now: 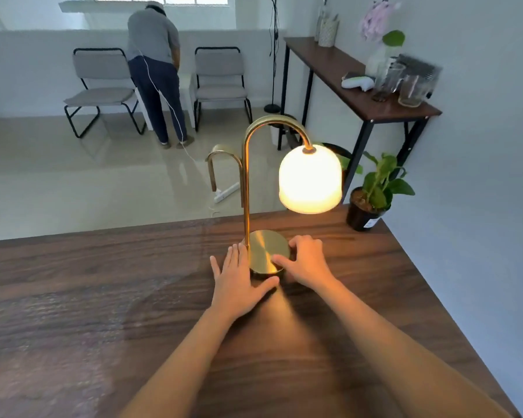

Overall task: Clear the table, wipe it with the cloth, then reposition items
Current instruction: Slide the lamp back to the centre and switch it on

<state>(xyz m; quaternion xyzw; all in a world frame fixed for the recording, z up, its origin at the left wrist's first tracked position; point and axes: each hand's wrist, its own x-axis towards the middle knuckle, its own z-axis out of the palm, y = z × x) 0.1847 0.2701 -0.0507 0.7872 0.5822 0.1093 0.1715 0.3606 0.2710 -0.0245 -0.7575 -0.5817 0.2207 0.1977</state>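
So, head view: I've got both hands flat and loose around the lamp (267,251) base, gripping nothing. My left hand (239,279) sits at its 8 o'clock, my right hand (307,262) at 3, thumb on the disc, so right's closer. Lamp stands upright on the table (103,297), stem at the base's 10 o'clock, brass, white shade lit, toward the far edge.

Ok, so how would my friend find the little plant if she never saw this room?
Start at the big dark wooden table with the glowing gold lamp on it. Look at its far right corner, by the wall: the plant stands there in a black pot. It is the only green leafy thing on that table.
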